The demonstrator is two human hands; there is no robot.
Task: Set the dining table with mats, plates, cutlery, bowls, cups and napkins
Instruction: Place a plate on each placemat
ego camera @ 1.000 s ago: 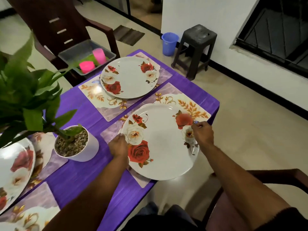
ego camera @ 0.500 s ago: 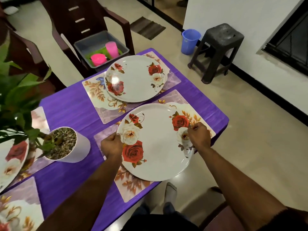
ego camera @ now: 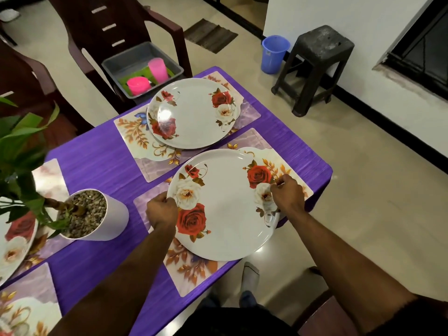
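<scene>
A white plate with red and white roses (ego camera: 225, 212) lies on the near floral mat (ego camera: 194, 272) at the table's right end. My left hand (ego camera: 161, 210) grips the plate's left rim and my right hand (ego camera: 287, 194) grips its right rim. The plate overhangs the table's near edge a little. A second rose plate (ego camera: 194, 115) rests on the far mat (ego camera: 135, 134). A third plate (ego camera: 14, 243) shows at the left edge. Two pink cups (ego camera: 148, 76) stand in a grey tub (ego camera: 138, 54) on a chair.
A potted plant in a white pot (ego camera: 97, 217) stands on the purple table (ego camera: 97, 161) left of my hands. Brown chairs (ego camera: 109, 23) stand beyond the table. A black stool (ego camera: 315, 64) and blue bucket (ego camera: 274, 54) are on the floor at right.
The view has shifted, so the table sits further right and lower. Both hands have kept hold of the near plate, which now lies a little nearer along the mat.
</scene>
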